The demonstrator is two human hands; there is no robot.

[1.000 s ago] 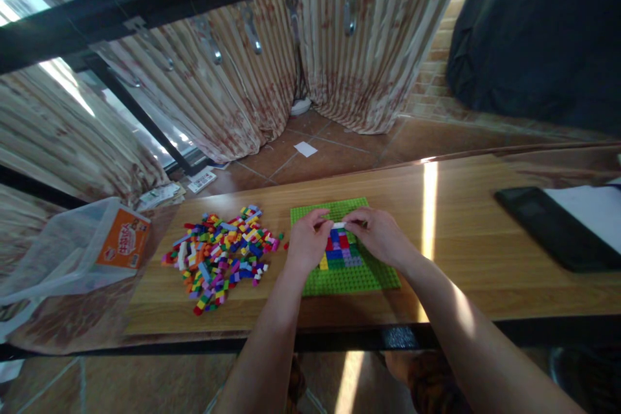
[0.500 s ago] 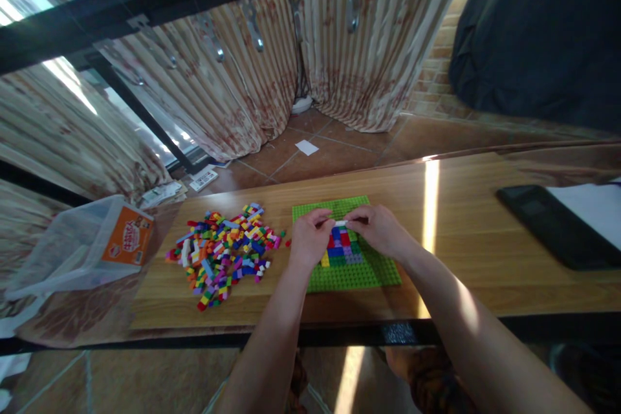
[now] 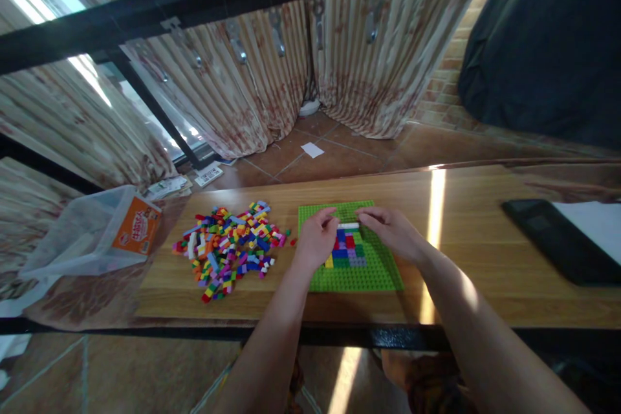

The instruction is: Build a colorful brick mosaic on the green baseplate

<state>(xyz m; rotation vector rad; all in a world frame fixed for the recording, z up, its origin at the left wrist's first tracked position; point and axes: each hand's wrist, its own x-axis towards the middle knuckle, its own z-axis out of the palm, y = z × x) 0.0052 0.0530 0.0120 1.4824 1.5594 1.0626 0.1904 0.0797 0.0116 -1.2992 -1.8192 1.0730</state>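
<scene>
A green baseplate (image 3: 378, 275) lies on the table, bearing a patch of blue, red, green, purple and yellow bricks (image 3: 345, 252) set side by side. A long white brick (image 3: 348, 226) lies along the far edge of that patch. At its left end, my left hand (image 3: 315, 238) has thumb and fingers closed on it; the fingers partly cover the patch's left side. My right hand (image 3: 391, 229) is just off the brick's right end, its fingers apart and nothing seen in them.
Left of the baseplate, a heap of loose bricks (image 3: 230, 242) spreads over the wooden table (image 3: 466, 259). A clear plastic tub (image 3: 82, 233) with an orange label stands beyond the table's left end. At the right lie a black flat device (image 3: 557, 239) and white paper (image 3: 594, 226).
My right hand has let go of the white brick and drawn slightly right, so more of the brick shows. The left hand stays at its left end. The whole view has shifted a little.
</scene>
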